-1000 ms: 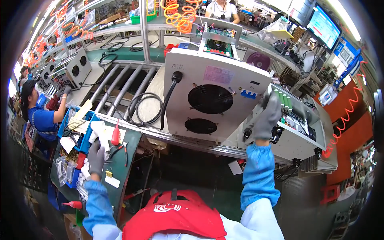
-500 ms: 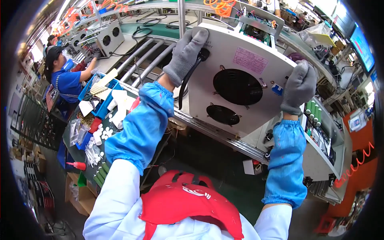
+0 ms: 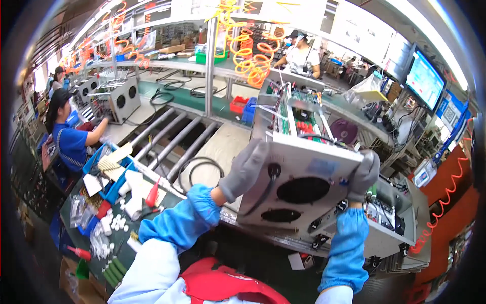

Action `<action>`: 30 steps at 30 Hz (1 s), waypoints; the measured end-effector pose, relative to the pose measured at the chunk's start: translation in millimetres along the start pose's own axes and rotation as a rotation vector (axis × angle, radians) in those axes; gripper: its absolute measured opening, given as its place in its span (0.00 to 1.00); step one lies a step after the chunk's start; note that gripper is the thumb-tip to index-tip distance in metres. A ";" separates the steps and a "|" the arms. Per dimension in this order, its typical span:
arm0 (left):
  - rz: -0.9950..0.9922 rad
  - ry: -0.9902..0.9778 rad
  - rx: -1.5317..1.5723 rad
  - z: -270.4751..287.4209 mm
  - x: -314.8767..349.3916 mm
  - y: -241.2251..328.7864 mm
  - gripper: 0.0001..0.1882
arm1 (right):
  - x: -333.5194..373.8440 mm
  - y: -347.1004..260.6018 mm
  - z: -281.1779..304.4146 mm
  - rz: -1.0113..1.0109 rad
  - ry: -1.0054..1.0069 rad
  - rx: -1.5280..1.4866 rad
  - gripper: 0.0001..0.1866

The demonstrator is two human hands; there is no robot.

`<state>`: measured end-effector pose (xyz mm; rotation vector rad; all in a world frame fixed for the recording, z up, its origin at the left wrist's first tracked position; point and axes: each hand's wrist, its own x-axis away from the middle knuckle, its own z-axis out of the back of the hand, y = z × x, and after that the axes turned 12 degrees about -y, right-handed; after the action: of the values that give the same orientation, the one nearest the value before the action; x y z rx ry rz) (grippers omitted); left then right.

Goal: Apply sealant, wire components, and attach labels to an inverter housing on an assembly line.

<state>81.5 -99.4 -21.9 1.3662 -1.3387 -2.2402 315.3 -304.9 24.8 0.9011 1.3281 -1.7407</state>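
Both gloved hands grip a white metal machine case (image 3: 260, 205) by its upper corners. My left hand (image 3: 244, 171) is closed on the left upper edge, and my right hand (image 3: 363, 175) on the right one. The panel facing me carries two round black fan openings, the larger fan opening (image 3: 302, 190) above the smaller fan opening (image 3: 281, 216). A black power cable (image 3: 264, 196) hangs from the panel by my left hand. Through the open top show green circuit boards (image 3: 310, 117) and red parts. The case tilts; its underside contact is hard to see.
Metal rollers (image 3: 174, 139) and a wooden board (image 3: 223, 149) lie left of the case, with a coiled black cable on the board. A side table holds a blue bin (image 3: 114, 190) and small parts. Another open case (image 3: 390, 218) stands right. Co-workers (image 3: 68, 126) sit beyond.
The view has tilted up, showing more of the line behind. The case and both hands sit lower in the picture, the case's open top is more visible, and both hands still grip it.
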 end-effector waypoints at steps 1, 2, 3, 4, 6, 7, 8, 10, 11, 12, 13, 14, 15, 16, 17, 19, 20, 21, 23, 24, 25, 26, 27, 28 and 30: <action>-0.054 -0.236 0.238 14.4 -15.9 -51.3 0.26 | -0.7 -8.9 -1.3 -0.023 0.006 -0.036 0.15; 0.334 -0.500 0.313 29.9 -41.2 19.1 0.23 | 2.6 -3.5 13.7 -0.068 0.026 -0.016 0.15; 0.226 -0.454 0.344 39.9 -68.5 -1.4 0.21 | 3.1 -11.8 9.6 -0.093 0.023 -0.041 0.14; 0.121 -0.421 0.388 40.8 -96.8 -26.2 0.19 | 4.3 -18.1 9.7 -0.095 0.036 -0.014 0.14; -0.055 -0.315 -0.015 42.0 -157.2 -43.5 0.17 | 1.1 -28.4 12.7 -0.109 0.038 0.081 0.14; -0.100 -0.329 -0.089 42.0 -189.6 -59.2 0.17 | 1.1 -33.6 12.4 -0.108 -0.004 0.116 0.14; -0.145 -0.343 -0.159 37.3 -222.3 -77.8 0.17 | 2.1 -41.2 10.2 -0.094 -0.010 0.235 0.14; -0.180 -0.431 -0.162 26.0 -282.5 -105.0 0.18 | 4.9 -83.8 -5.5 0.015 -0.004 0.678 0.12; -0.164 -0.477 -0.241 17.2 -309.3 -111.8 0.18 | 10.0 -111.9 -14.3 0.006 0.001 0.646 0.13; -0.167 -0.571 -0.293 9.5 -333.1 -113.9 0.20 | 19.2 -137.9 -24.4 -0.004 0.006 0.613 0.15; -0.194 -0.531 -0.424 0.4 -354.7 -123.1 0.21 | 36.7 -161.3 -29.0 -0.069 -0.093 0.550 0.18; -0.224 -0.493 -0.548 -12.7 -373.2 -132.0 0.22 | 58.8 -180.6 -33.2 -0.142 -0.187 0.492 0.21; -0.231 -0.469 -0.640 -27.0 -390.3 -137.5 0.21 | 79.7 -195.3 -44.7 -0.172 -0.191 0.415 0.19; -0.241 -0.441 -0.731 -41.4 -404.3 -143.1 0.21 | 94.8 -205.9 -56.5 -0.200 -0.192 0.339 0.18; -0.148 -0.528 -0.853 -45.5 -412.0 -143.5 0.22 | 102.7 -207.9 -65.3 -0.205 -0.252 0.392 0.19; -0.090 -0.633 -1.030 -57.3 -428.0 -152.6 0.20 | 116.5 -219.8 -74.9 -0.450 -0.353 0.260 0.22; -0.117 -0.648 -1.100 -62.6 -435.8 -168.1 0.17 | 121.0 -229.4 -81.1 -0.683 -0.379 0.049 0.23; -0.202 -0.568 -1.137 -64.0 -440.3 -184.1 0.16 | 113.7 -239.5 -93.0 -0.895 -0.204 -0.211 0.24; -0.256 -0.487 -1.136 -64.9 -447.3 -199.1 0.14 | 114.5 -241.4 -98.1 -0.919 -0.169 -0.209 0.25; -0.226 -0.492 -1.105 -64.7 -449.4 -202.6 0.14 | 115.1 -241.1 -100.1 -0.926 -0.152 -0.228 0.26; -0.299 -0.468 -1.081 -55.6 -450.4 -204.3 0.13 | 117.6 -241.7 -105.4 -0.922 -0.101 -0.202 0.29; -0.363 -0.444 -1.055 -48.8 -448.6 -207.5 0.13 | 121.5 -241.3 -109.6 -0.932 -0.093 -0.179 0.29; -0.355 -0.449 -1.056 -42.1 -446.3 -204.7 0.13 | 125.6 -240.5 -113.3 -0.937 -0.040 -0.162 0.30; -0.349 -0.455 -1.059 -41.5 -444.0 -206.4 0.13 | 128.5 -239.4 -117.3 -0.942 0.014 -0.147 0.31; -0.458 -0.392 -0.977 -51.9 -443.3 -220.3 0.12 | 127.0 -237.1 -120.8 -0.964 0.068 -0.091 0.33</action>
<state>427.7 246.5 69.3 0.9148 0.1588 -2.9019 58.0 -164.5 -6.8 0.2383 2.0664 -2.3094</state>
